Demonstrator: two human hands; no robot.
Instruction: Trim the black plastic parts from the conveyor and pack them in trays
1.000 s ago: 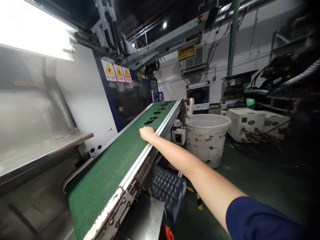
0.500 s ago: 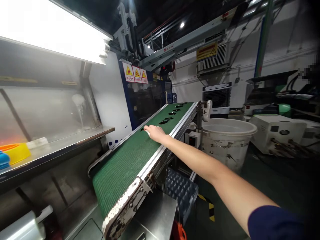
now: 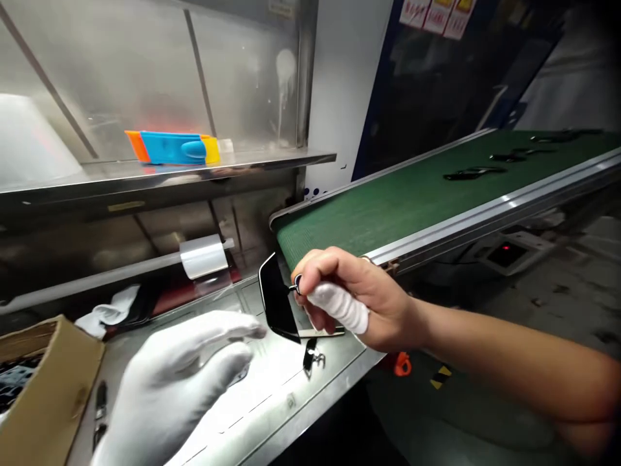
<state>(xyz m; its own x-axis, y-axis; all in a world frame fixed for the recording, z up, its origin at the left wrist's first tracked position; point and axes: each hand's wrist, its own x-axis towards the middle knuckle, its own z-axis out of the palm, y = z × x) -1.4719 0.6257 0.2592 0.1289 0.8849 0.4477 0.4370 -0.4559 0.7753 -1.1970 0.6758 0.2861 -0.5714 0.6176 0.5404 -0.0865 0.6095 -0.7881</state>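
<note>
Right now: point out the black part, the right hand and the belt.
black part [image 3: 276,299], head view, middle of its glossy face
right hand [image 3: 352,301], head view, back of the hand
belt [image 3: 388,210], head view, bare green surface

Factory production station: green conveyor belt carrying black moulded parts at 2 o'clock; stainless steel bench; warning signs at 1 o'clock.

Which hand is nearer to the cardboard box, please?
The left hand, in a white glove, hovers over the steel table just right of the cardboard box. The right hand holds a black part farther right.
</note>
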